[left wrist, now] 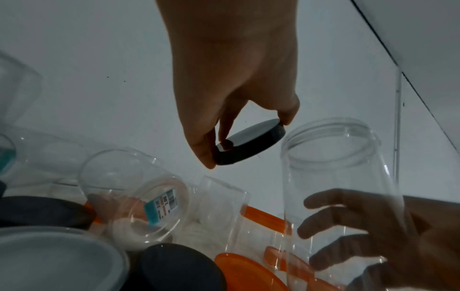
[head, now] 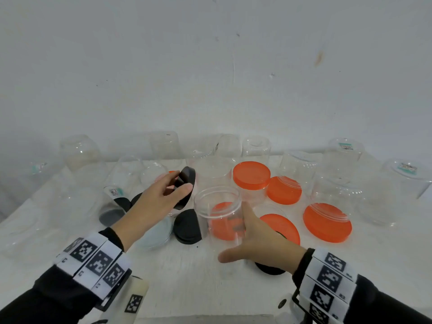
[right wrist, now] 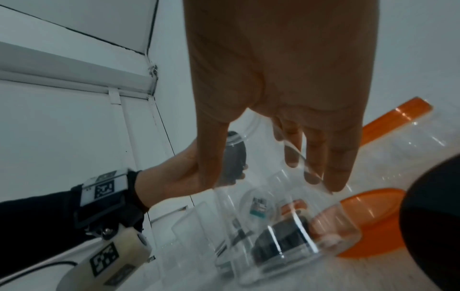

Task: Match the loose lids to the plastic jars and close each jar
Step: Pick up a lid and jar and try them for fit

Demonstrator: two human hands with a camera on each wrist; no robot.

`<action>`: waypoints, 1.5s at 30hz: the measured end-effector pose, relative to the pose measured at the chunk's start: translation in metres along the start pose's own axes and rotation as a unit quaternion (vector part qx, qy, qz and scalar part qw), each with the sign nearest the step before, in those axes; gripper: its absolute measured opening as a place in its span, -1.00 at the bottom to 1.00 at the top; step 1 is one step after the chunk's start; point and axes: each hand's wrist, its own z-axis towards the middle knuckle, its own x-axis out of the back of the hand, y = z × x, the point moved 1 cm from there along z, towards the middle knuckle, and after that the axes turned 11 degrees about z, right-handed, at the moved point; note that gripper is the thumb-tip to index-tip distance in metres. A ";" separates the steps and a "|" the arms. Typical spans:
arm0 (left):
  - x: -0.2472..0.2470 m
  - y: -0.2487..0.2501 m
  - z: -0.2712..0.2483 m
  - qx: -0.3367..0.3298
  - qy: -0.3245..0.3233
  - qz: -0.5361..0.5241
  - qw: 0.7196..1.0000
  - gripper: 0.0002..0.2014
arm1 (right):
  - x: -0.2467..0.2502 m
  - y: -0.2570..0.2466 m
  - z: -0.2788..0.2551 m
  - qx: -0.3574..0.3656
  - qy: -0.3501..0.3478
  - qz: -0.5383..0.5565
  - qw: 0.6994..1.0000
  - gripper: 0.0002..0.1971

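A white table (head: 177,277) against a white wall fills the lower frame. At centre-left, the left hand (head: 154,202) reaches forward, pinching a tilted black lid (head: 185,181) by its rim. Beside it, at centre, the right hand (head: 259,239) wraps an open clear jar (head: 218,206), thumb spread wide.

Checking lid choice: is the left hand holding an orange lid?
No, the left hand pinches a black lid by its rim, beside the open clear jar.

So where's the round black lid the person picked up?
In the head view, the round black plastic lid is pinched in the left hand, lifted just left of the clear open plastic jar that the right hand grips.
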 end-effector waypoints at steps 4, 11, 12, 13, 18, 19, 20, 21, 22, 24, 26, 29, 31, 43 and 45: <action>0.003 0.005 -0.007 -0.015 -0.020 -0.012 1.000 -0.58 | -0.006 0.007 0.008 -0.001 -0.014 -0.010 1.000 -0.07; 0.000 0.038 -0.020 -0.087 -0.070 0.039 0.993 -0.77 | -0.006 0.016 0.021 0.009 -0.024 -0.025 0.999 0.08; -0.002 0.041 -0.020 -0.096 -0.070 0.050 0.992 -0.78 | -0.006 0.018 0.022 0.011 -0.024 -0.027 0.999 0.10; -0.004 0.042 -0.019 -0.104 -0.070 0.063 0.990 -0.74 | -0.006 0.020 0.023 0.012 -0.023 -0.026 0.999 0.11; -0.016 0.040 -0.019 -0.126 -0.094 0.125 0.980 -0.30 | 0.000 0.021 0.024 0.020 -0.054 0.028 0.998 0.22; -0.018 0.039 -0.018 -0.122 -0.102 0.135 0.978 -0.25 | 0.002 0.019 0.023 0.025 -0.059 0.041 0.997 0.18; -0.019 0.038 -0.018 -0.120 -0.109 0.146 0.976 -0.25 | 0.003 0.018 0.022 0.031 -0.060 0.051 0.996 0.11; -0.021 0.038 -0.019 -0.120 -0.115 0.154 0.974 -0.26 | 0.005 0.017 0.022 0.034 -0.058 0.058 0.996 0.04; -0.022 0.039 -0.019 -0.120 -0.119 0.159 0.973 -0.27 | 0.006 0.016 0.021 0.034 -0.055 0.064 0.996 -0.02; -0.026 0.042 -0.021 -0.122 -0.123 0.171 0.970 -0.28 | 0.007 0.017 0.021 0.037 -0.049 0.069 0.996 -0.07; -0.028 0.044 -0.022 -0.125 -0.120 0.185 0.967 -0.27 | 0.008 0.019 0.022 0.040 -0.045 0.070 0.996 -0.08; -0.030 0.044 -0.023 -0.129 -0.110 0.199 0.965 -0.25 | 0.008 0.018 0.022 0.041 -0.047 0.066 0.996 -0.08; -0.030 0.044 -0.024 -0.134 -0.100 0.205 0.964 -0.24 | 0.008 0.018 0.022 0.041 -0.050 0.066 0.996 -0.06; -0.033 0.044 -0.027 -0.124 -0.085 0.192 0.970 -0.06 | 0.008 0.019 0.022 0.040 -0.044 0.034 0.998 -0.07; -0.034 0.041 -0.028 -0.112 -0.092 0.161 0.976 0.02 | 0.009 0.018 0.021 0.032 -0.040 0.022 0.998 -0.05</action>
